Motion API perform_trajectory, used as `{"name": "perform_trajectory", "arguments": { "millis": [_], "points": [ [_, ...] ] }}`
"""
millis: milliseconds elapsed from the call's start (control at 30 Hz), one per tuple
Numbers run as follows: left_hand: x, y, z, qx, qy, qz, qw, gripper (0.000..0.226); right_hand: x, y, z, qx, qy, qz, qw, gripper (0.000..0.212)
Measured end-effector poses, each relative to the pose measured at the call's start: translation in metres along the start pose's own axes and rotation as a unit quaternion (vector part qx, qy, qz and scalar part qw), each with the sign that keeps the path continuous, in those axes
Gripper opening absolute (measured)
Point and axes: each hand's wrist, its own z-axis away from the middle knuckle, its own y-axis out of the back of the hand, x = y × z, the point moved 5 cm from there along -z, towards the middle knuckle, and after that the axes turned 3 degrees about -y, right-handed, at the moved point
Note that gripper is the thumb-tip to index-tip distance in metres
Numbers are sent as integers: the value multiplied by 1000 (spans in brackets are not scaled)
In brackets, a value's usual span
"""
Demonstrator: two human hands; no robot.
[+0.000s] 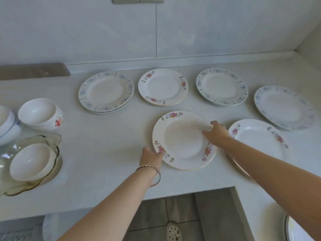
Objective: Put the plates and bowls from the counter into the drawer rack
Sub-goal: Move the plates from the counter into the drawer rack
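Head view: pink-flower plate (pixel 184 141) lay flat at front centre of the counter (pixel 104 153), on top of a second one like it, whose gold rim showed below. At its near-left rim sat the left hand (pixel 151 156), fingertips touching the edge; couldn't tell if they curled under. On the far-right rim, the right hand (pixel 218 133) had fingers bent over the edge onto the plate's face, holding it. Bracelet (pixel 152 169) on the left wrist. Right forearm crossed over an oval platter (pixel 257 136) just right of the plate.

Back row, left to right: blue stack (pixel 106 92), pink stack (pixel 163 86), second blue stack (pixel 222 86), and a single blue plate (pixel 284 106) far right.

Left side: nested white bowls (pixel 40 112), one bowl (pixel 31 160) inside a glass dish (pixel 53 139), and a blue-rimmed bowl (pixel 7 126) cut off by the frame edge.
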Motion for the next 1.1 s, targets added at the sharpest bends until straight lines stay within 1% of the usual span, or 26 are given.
{"name": "perform_trajectory", "arguments": {
  "millis": [33,100,133,233,267,333,367,400,467,533,600,667,733,833,967,1033,1100],
  "points": [
    [2,-4,-5,19,1,-4,1000,57,1,-3,-14,-14,-3,17,1000,58],
    [4,-10,-12,39,3,-26,999,37,2,-10,-34,-36,-2,39,999,57],
    [4,-13,-16,44,6,-31,999,35,3,-13,-40,-41,-9,29,999,58],
    [0,-20,-27,46,23,-34,998,45,9,-23,-49,-60,-53,-46,996,58],
    [0,-24,-30,43,31,-36,998,43,11,-25,-48,-58,-59,-58,995,56],
    [5,-27,-31,54,58,-17,997,30,13,-26,-45,-45,-48,-71,995,48],
    [7,-26,-31,61,70,-5,996,29,13,-26,-40,-39,-38,-80,995,44],
    [8,-21,-30,71,70,-6,995,30,12,-26,-32,-36,-30,-89,995,42],
    [2,-7,-26,92,73,-7,993,48,4,-25,-11,-28,-4,-93,995,40],
    [-11,14,-15,106,81,8,991,52,-9,-29,18,-24,27,-99,994,40],
    [-30,44,2,120,67,32,990,47,-25,-39,52,-21,53,-114,992,40],
    [-50,84,23,137,30,52,989,36,-45,-55,89,-23,78,-130,988,40],
    [-79,131,41,152,0,38,988,27,-63,-79,127,-44,97,-138,985,39],
    [-128,202,66,152,-2,14,988,31,-87,-123,189,-72,112,-125,983,38],
    [-188,295,104,152,-9,-42,987,23,-113,-191,272,-124,109,-104,981,37],
    [-213,337,120,150,-10,-77,986,25,-118,-229,307,-157,105,-88,978,36],
    [-241,373,129,145,12,-109,983,30,-118,-270,334,-198,103,-62,973,38]
  ]
}}
